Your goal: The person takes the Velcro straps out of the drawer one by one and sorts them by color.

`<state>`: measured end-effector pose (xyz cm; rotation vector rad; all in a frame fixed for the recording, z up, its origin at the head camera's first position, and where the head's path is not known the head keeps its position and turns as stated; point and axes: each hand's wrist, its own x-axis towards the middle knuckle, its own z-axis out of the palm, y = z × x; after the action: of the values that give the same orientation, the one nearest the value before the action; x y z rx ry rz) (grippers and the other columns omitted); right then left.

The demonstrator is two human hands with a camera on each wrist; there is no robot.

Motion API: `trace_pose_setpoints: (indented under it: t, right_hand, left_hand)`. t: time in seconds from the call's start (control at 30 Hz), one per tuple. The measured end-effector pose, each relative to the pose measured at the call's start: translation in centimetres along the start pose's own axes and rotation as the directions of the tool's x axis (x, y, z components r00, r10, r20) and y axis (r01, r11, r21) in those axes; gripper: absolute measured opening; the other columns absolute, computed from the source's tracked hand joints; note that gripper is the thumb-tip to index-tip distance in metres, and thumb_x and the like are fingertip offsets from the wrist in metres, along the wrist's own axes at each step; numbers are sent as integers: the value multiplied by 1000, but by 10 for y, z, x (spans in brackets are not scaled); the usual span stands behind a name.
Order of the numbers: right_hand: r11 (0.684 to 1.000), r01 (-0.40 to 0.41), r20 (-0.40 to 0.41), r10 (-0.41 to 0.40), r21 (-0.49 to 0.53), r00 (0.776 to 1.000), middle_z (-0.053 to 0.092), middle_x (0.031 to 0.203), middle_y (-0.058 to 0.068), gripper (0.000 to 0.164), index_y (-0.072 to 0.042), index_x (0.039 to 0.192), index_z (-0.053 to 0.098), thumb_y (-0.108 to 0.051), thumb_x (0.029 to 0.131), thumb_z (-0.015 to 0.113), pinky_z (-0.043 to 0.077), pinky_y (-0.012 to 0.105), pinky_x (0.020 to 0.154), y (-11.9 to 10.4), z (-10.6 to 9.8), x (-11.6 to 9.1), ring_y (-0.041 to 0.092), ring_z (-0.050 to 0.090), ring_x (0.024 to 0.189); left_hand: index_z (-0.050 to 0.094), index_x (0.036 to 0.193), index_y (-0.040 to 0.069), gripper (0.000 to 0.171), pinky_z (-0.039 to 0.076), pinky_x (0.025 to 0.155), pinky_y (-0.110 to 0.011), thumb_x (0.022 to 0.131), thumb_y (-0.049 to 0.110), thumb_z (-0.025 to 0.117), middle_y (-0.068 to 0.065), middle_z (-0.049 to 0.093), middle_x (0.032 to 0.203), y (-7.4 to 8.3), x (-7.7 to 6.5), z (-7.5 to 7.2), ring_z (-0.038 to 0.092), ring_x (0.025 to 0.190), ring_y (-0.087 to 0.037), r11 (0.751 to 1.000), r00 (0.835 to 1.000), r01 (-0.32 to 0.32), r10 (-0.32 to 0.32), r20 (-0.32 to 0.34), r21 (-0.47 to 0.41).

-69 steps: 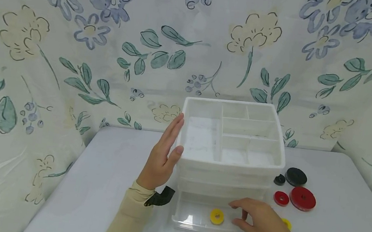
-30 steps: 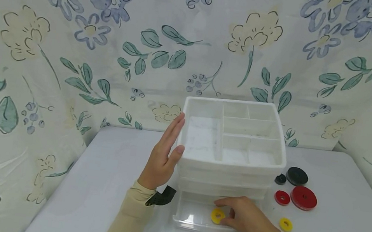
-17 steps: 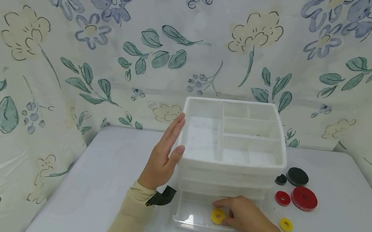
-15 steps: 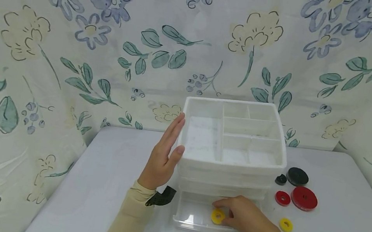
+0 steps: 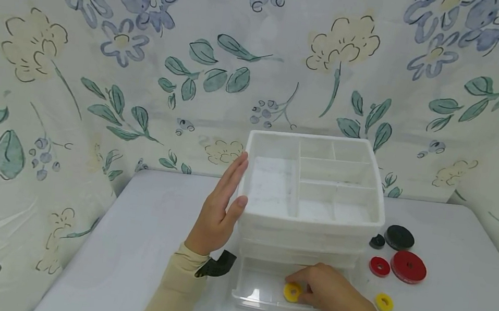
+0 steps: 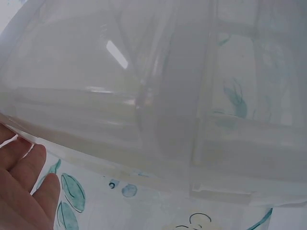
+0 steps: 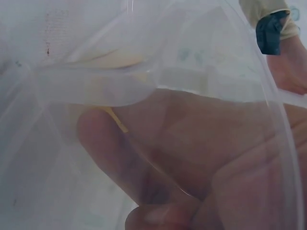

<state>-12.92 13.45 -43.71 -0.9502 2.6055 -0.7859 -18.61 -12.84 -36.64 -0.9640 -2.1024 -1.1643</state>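
A white plastic drawer organizer (image 5: pixel 311 229) stands on the table, its clear bottom drawer (image 5: pixel 258 283) pulled out. Inside that drawer lies a yellow ring (image 5: pixel 292 292) with a small hole. My right hand (image 5: pixel 330 295) reaches in and pinches the ring between thumb and forefinger. Through the clear plastic in the right wrist view, a thin sliver of the yellow ring (image 7: pixel 117 120) shows by a fingertip. My left hand (image 5: pixel 215 214) rests with straight fingers against the organizer's left side. The left wrist view shows its fingers (image 6: pixel 36 167) beside the translucent wall.
Right of the organizer lie a large black disc (image 5: pixel 399 238), a small black piece (image 5: pixel 377 241), a large red disc (image 5: pixel 408 267), a small red ring (image 5: pixel 379 266) and another yellow ring (image 5: pixel 383 302). Divided compartments (image 5: pixel 337 172) top the organizer. Flower-patterned cloth (image 5: pixel 195 64) hangs behind.
My right hand has moved left into the drawer, and its thumb and forefinger have closed on the yellow ring. My left hand has stayed against the organizer.
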Motion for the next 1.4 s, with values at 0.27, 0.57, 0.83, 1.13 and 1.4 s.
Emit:
trace_pose_setpoints:
  t: [0.27,0.57,0.83,1.13,1.4]
  right_hand:
    - [1000,7,-7,-7,-22,1000,75,102,-6,29,-11,110,79,-9,81,83,55,28,77,1,1,1,4,60,84]
    - [996,-60,-14,59,-60,998,75,102,-5,30,-9,111,77,-13,82,83,58,37,83,-5,-1,-3,10,63,86]
    - [997,-76,-38,76,-2,996,74,102,-6,29,-10,110,77,-13,82,83,57,27,75,-7,-4,-11,6,58,78]
    - [991,-126,-61,129,44,990,73,106,-3,33,-10,114,75,-10,82,83,56,22,70,-9,-9,-21,5,55,72]
    - [987,-152,-103,157,53,982,71,107,-3,35,-13,116,73,-12,83,82,54,19,67,-10,-16,-33,4,53,70]
  left_hand:
    - [26,159,4,62,20,122,-40,110,41,36,-10,23,166,0,0,0,23,151,-27,1000,1000,0,0,0,-11]
    - [26,159,3,61,20,122,-39,110,38,37,-11,23,166,-1,-1,0,23,151,-28,1000,1000,-7,7,-5,-23]
    - [27,158,3,63,21,123,-40,109,42,36,-11,24,165,-1,0,0,23,151,-28,1000,1000,-3,3,0,-23]
    - [27,159,4,64,21,123,-39,109,44,35,-10,23,166,-1,-1,-1,23,151,-28,1000,1000,7,-7,0,-19]
    - [27,159,4,65,21,122,-39,109,45,35,-9,23,166,1,0,-1,24,151,-27,1000,1000,6,-6,4,-13]
